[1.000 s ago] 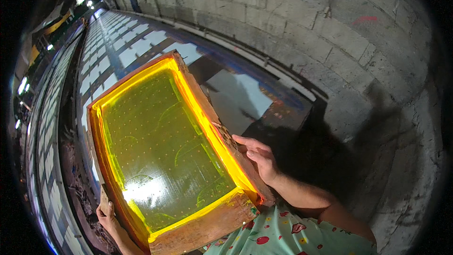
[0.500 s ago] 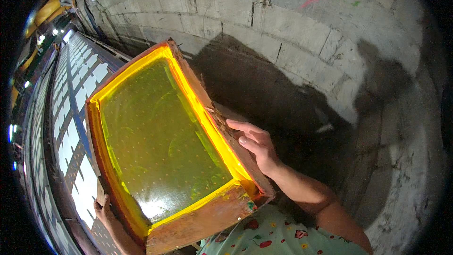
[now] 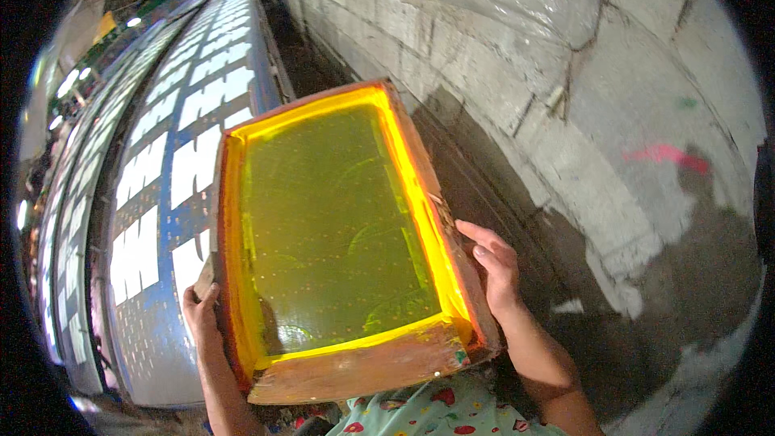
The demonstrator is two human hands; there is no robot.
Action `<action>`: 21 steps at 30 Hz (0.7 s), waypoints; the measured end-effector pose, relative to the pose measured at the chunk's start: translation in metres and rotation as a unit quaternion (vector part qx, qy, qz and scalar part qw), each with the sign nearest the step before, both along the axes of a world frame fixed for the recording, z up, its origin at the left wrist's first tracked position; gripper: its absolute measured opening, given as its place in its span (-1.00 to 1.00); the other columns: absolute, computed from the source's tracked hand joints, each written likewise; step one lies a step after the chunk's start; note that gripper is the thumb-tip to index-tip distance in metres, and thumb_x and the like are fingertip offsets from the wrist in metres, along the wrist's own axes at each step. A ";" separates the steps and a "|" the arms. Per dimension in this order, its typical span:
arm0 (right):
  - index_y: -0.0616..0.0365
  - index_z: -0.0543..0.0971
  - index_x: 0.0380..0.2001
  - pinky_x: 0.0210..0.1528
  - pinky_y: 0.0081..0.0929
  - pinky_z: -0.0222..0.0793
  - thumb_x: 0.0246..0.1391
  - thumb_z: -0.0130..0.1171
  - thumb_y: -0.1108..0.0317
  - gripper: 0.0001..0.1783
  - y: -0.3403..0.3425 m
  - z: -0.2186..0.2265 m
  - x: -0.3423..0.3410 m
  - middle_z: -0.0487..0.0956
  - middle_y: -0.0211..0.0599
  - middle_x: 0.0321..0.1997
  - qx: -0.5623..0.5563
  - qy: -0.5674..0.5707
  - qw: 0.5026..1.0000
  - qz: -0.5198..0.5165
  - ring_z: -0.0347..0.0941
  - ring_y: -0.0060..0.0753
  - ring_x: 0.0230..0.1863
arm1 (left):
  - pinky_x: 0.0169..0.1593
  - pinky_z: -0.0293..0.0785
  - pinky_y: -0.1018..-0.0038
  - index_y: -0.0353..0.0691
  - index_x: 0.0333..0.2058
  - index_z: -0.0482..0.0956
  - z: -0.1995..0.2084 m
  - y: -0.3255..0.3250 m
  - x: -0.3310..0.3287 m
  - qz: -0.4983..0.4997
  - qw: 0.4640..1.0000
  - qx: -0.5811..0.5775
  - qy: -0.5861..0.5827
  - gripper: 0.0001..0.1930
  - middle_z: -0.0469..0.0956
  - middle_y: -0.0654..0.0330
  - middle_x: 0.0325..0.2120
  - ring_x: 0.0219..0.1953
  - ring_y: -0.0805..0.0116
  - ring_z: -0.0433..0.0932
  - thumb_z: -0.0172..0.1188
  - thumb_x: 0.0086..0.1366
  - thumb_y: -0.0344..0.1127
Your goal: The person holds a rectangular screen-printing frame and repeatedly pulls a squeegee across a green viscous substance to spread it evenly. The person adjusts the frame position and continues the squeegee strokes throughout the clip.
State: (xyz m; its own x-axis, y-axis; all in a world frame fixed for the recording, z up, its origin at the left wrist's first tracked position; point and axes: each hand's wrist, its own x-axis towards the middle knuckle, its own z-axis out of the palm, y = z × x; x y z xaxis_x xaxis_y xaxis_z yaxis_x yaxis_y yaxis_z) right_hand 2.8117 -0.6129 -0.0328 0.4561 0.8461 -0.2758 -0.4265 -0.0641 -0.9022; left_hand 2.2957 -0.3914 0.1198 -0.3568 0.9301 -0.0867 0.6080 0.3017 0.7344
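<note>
A wooden frame (image 3: 355, 371) is held up at mid-view in front of the person, tilted so that its dotted yellow-green sheet (image 3: 331, 218) faces up toward the head; the raised wooden sides make it a shallow tray, which is probably why it is carried by its edges, leaving the sheet untouched. At the frame's 8 o'clock, the left hand (image 3: 202, 315) grips the side, its fingers and thumb closed around a small wooden tab (image 3: 206, 271) that seems to serve as a handle. Between 3 and 4 o'clock, the right hand (image 3: 498, 274) lies against the opposite side, forefinger stretched along the wood and thumb beside it; whether the other fingers curl underneath cannot be told. Hands on opposite sides likely share the weight and keep the frame steady, with its lower bar close to the patterned shirt (image 3: 404, 420) at 6 o'clock. Farther out, toward 10 o'clock, a long blue desk (image 3: 171, 169) carries white pieces (image 3: 136, 254) in rows, apparently spaced for repeated work. A block wall (image 3: 476, 48) rises at 2 o'clock, with clear plastic (image 3: 577, 8) hanging toward 1 o'clock.
</note>
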 end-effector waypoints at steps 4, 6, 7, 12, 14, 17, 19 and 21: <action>0.40 0.61 0.32 0.59 -0.15 0.22 0.29 0.20 0.07 -0.29 0.015 -0.027 0.021 0.62 0.08 0.42 0.011 0.040 0.999 -0.025 0.50 -0.05 0.46 | 0.04 0.57 0.33 -0.34 0.09 0.59 0.005 0.013 0.046 -0.033 0.999 0.034 -0.023 -0.56 0.70 0.15 -0.10 -0.09 0.30 0.67 0.54 0.31 -0.41; 0.38 0.62 0.31 0.58 -0.21 0.26 0.32 0.18 0.15 -0.36 0.038 -0.049 0.044 0.65 0.02 0.39 0.042 0.052 0.998 0.012 0.53 -0.11 0.45 | 0.05 0.57 0.32 -0.34 0.09 0.59 0.010 -0.021 0.048 0.009 0.997 0.068 -0.023 -0.56 0.69 0.15 -0.09 -0.10 0.29 0.66 0.55 0.31 -0.40; 0.37 0.63 0.31 0.57 -0.24 0.27 0.34 0.16 0.19 -0.40 0.045 -0.058 0.052 0.66 -0.02 0.38 0.045 0.072 0.996 0.031 0.54 -0.15 0.44 | 0.06 0.57 0.31 -0.34 0.09 0.59 0.017 -0.048 0.046 0.033 0.996 0.080 0.007 -0.56 0.69 0.15 -0.08 -0.09 0.28 0.67 0.55 0.30 -0.40; 0.40 0.62 0.30 0.55 -0.25 0.33 0.37 0.17 0.31 -0.47 0.099 -0.088 0.057 0.68 0.01 0.35 0.135 0.145 0.968 0.154 0.57 -0.16 0.41 | 0.11 0.57 0.27 -0.30 0.10 0.58 0.022 -0.170 0.043 0.158 0.972 0.170 0.038 -0.56 0.67 0.17 -0.07 -0.06 0.25 0.66 0.55 0.31 -0.43; 0.38 0.61 0.32 0.54 -0.26 0.34 0.38 0.17 0.33 -0.48 0.121 -0.092 0.031 0.68 -0.01 0.35 0.135 0.215 0.944 0.212 0.57 -0.18 0.39 | 0.11 0.57 0.26 -0.30 0.09 0.57 0.030 -0.213 0.041 0.204 0.959 0.195 0.043 -0.57 0.67 0.17 -0.07 -0.05 0.26 0.66 0.54 0.33 -0.42; 0.36 0.61 0.31 0.53 -0.28 0.35 0.40 0.19 0.36 -0.51 0.149 -0.099 -0.014 0.68 -0.06 0.35 0.171 0.195 0.919 0.297 0.57 -0.24 0.37 | 0.14 0.55 0.28 -0.28 0.08 0.57 0.022 -0.285 0.024 0.284 0.930 0.224 0.071 -0.60 0.66 0.18 -0.05 -0.03 0.27 0.65 0.53 0.36 -0.42; 0.38 0.61 0.31 0.54 -0.29 0.34 0.41 0.19 0.40 -0.52 0.169 -0.111 -0.037 0.67 -0.06 0.35 0.201 0.201 0.892 0.352 0.57 -0.26 0.38 | 0.17 0.53 0.30 -0.26 0.09 0.56 0.002 -0.340 0.019 0.329 0.908 0.250 0.070 -0.60 0.65 0.20 -0.06 -0.01 0.29 0.64 0.52 0.36 -0.42; 0.38 0.60 0.31 0.54 -0.30 0.34 0.41 0.18 0.43 -0.53 0.183 -0.117 -0.064 0.67 -0.06 0.35 0.215 0.243 0.858 0.398 0.56 -0.27 0.39 | 0.17 0.52 0.30 -0.25 0.08 0.55 -0.014 -0.381 0.019 0.406 0.873 0.246 0.113 -0.61 0.64 0.21 -0.06 -0.01 0.29 0.63 0.51 0.37 -0.43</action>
State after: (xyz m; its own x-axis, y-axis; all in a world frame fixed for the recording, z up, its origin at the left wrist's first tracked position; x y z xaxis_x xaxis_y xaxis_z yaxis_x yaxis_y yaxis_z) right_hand 2.7475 -0.4300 -0.1494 -0.3941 0.9072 0.1470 -0.7352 -0.2152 -0.6428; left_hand 2.3146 -0.7725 0.1061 -0.8718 0.2684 0.4097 0.4868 0.3826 0.7852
